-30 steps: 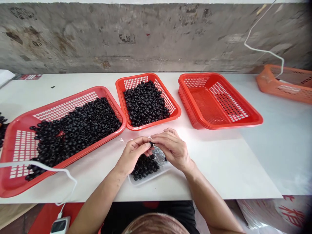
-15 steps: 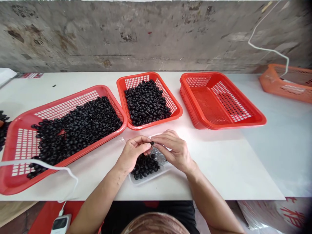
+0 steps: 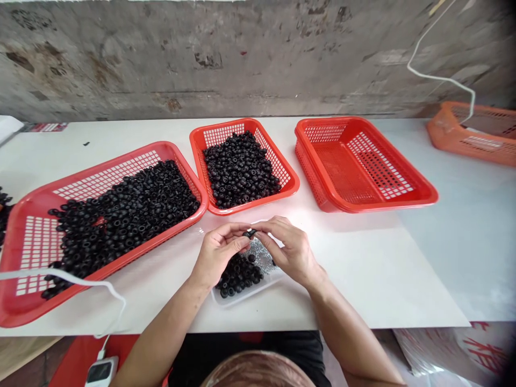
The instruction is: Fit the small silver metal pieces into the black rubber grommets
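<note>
Between my fingertips is a small black ring-shaped part point(image 3: 250, 233). My left hand point(image 3: 223, 248) pinches it from the left, and my right hand point(image 3: 287, 244) closes on it from the other side. Right below them lies a clear plastic tray point(image 3: 231, 302). Its left part holds a heap of round black parts with holes point(image 3: 239, 277); towards the right are many tiny shiny silver pieces point(image 3: 262, 257). My hands cover the tray's far portion.
A long red basket point(image 3: 36, 199) at left and a smaller red basket point(image 3: 296, 185) at the middle back hold many black parts. Stacked red baskets point(image 3: 342, 180) stand to the right, an orange basket point(image 3: 463, 142) farther off. A white cable point(image 3: 108, 287) crosses the left front edge.
The black part has turned between my fingertips and shows more of its length. My right fingers have shifted slightly; both hands stay above the tray. The view has moved a little.
</note>
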`<move>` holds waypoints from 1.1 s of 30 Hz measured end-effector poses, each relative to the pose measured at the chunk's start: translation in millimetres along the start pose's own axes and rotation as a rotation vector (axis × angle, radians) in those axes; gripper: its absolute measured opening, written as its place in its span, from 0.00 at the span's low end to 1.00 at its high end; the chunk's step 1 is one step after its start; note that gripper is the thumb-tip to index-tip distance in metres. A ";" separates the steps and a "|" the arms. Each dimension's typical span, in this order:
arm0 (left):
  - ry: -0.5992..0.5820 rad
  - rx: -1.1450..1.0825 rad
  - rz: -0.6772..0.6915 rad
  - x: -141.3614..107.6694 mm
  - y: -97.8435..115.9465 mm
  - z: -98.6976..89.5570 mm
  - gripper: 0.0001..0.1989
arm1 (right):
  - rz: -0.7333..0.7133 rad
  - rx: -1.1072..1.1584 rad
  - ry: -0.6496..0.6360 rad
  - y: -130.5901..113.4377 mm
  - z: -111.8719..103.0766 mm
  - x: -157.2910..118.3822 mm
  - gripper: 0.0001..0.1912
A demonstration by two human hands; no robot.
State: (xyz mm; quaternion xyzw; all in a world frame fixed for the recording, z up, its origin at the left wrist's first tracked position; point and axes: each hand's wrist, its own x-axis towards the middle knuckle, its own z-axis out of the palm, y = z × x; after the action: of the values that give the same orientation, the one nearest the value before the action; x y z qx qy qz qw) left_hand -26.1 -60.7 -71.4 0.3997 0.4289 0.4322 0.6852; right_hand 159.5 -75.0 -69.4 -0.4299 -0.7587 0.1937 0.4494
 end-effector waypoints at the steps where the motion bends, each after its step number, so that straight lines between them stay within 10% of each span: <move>1: 0.003 0.008 0.024 -0.6 -0.2 0.0 0.15 | 0.018 0.010 0.011 -0.6 0.5 -0.2 0.09; 33: 0.043 0.356 0.426 -10.2 -3.2 -5.6 0.08 | 0.174 -0.127 -0.148 -41.4 -0.9 24.6 0.05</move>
State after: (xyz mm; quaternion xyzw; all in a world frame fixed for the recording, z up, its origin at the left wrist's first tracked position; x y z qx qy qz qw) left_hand -33.1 -70.2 -73.6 0.5855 0.4189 0.4928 0.4887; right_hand 134.9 -77.7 -28.1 -0.5064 -0.7603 0.2146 0.3456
